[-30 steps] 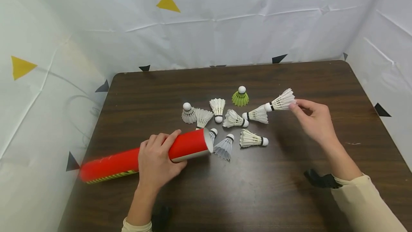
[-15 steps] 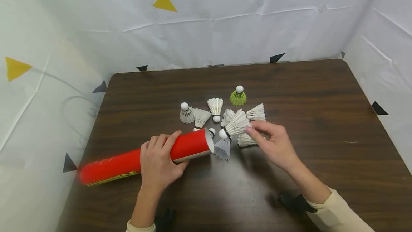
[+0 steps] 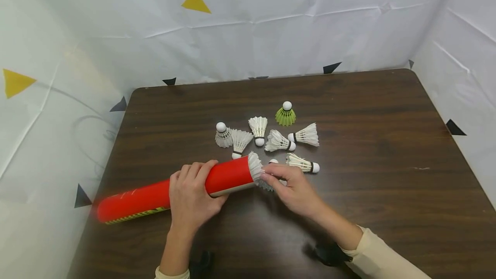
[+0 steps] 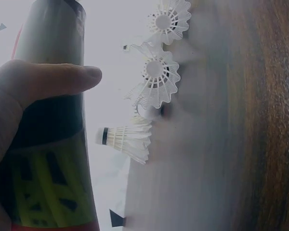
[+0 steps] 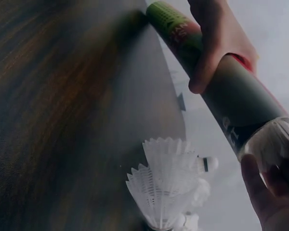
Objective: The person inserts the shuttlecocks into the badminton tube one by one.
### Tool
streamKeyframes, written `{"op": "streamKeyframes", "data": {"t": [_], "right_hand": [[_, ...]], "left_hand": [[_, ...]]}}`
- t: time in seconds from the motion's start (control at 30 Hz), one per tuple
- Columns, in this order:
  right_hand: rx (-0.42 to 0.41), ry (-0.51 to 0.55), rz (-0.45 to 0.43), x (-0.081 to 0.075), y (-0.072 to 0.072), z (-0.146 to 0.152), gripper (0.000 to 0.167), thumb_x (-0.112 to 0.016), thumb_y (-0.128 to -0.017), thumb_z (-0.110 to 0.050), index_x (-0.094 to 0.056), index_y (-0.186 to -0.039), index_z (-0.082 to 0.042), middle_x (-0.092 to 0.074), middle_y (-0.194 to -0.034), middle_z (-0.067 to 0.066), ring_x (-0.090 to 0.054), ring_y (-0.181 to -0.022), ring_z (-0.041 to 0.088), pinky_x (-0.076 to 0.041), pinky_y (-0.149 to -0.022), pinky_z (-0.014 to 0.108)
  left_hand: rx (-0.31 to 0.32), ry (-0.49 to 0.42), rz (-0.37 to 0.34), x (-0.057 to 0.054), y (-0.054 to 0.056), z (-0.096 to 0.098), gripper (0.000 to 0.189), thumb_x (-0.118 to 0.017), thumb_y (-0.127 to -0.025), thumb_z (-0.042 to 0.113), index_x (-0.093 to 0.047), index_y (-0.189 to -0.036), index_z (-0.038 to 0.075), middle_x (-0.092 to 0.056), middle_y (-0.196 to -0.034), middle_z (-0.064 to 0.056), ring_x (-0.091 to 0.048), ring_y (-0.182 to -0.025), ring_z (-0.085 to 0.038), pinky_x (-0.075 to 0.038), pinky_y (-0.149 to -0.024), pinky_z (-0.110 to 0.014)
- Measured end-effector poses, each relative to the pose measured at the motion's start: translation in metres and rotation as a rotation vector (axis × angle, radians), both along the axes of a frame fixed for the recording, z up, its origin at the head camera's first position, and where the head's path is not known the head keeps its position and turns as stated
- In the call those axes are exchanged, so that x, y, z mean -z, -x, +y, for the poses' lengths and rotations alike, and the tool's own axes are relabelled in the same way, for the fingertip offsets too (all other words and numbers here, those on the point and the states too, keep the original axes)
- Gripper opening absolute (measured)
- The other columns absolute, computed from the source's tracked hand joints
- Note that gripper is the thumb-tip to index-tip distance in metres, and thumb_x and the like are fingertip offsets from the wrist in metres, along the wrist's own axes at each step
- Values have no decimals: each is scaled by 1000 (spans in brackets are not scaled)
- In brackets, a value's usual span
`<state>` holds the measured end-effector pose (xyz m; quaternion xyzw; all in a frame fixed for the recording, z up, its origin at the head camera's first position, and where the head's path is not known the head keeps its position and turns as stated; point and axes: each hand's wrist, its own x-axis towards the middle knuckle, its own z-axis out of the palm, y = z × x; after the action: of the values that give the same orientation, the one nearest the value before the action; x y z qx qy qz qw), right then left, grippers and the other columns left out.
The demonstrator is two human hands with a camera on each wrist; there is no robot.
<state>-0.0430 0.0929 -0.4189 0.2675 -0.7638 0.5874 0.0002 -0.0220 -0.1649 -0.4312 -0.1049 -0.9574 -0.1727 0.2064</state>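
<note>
Table (image 3: 387,132) dark brown, wood-grained, far corners rounded; small pale mark (image 3: 421,168) toward right side. White, creased sheeting on three sides: back wall (image 3: 279,46), left wall (image 3: 35,25), right wall (image 3: 474,25). Yellow triangles (image 3: 196,2) on back and left; black triangles (image 3: 455,128) lower, near table edges. Faint curving line (image 3: 77,98) on left sheeting. Light diffuse; soft sheen on near tabletop.

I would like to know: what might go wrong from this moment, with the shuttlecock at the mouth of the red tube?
The held shuttlecock has its feathers at the mouth of the red tube; they may bend or catch if the right hand pushes unevenly.

The left hand grips the tube; if that grip slips, the mouth could swing out of line.

Loose shuttlecocks lie near the mouth, so a dropped tube might knock them.
</note>
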Motion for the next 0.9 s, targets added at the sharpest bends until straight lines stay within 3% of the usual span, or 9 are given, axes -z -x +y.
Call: {"op": "streamKeyframes", "data": {"t": [0.23, 0.4, 0.5, 0.67, 0.9], "right_hand": [[-209, -91, -66, -2, 4, -5, 24, -59, -94, 3, -70, -112, -8, -66, -98, -3, -60, -87, 17, -50, -82, 30], [-344, -92, -135, -4, 10, -5, 20, -50, -98, 0, -64, -105, -13, -60, -91, -4, -58, -84, 20, -49, -78, 31], [-407, -77, -193, -3, 13, -5, 23, -45, -99, -4, -63, -109, -13, -63, -97, -2, -60, -89, 23, -50, -83, 35], [-483, -46, -248, 0, 16, -9, 33, -44, -98, -10, -63, -124, -9, -66, -114, 0, -60, -102, 30, -46, -94, 35], [-498, -37, -267, 3, 15, -16, 35, -59, -98, -20, -61, -131, -10, -66, -122, -3, -60, -111, 22, -44, -100, 35]], "left_hand": [[6, -10, 1, 0, 0, -1, 75, -90, -55, 38, -63, -122, 20, -67, -103, -3, -58, -92, -26, -44, -82, -52], [7, -8, -5, -2, 0, 0, 74, -90, -55, 39, -63, -122, 20, -67, -103, -3, -58, -92, -26, -44, -82, -51], [5, 2, -20, -3, -1, 0, 75, -90, -56, 40, -63, -123, 20, -68, -104, -3, -58, -93, -26, -44, -82, -51], [17, 13, -30, -3, -2, 0, 75, -89, -56, 42, -64, -123, 21, -68, -103, -3, -58, -93, -26, -45, -82, -50], [36, 9, -27, -2, -2, 0, 74, -89, -56, 42, -64, -122, 20, -69, -102, -3, -59, -92, -26, -45, -81, -51]]}}
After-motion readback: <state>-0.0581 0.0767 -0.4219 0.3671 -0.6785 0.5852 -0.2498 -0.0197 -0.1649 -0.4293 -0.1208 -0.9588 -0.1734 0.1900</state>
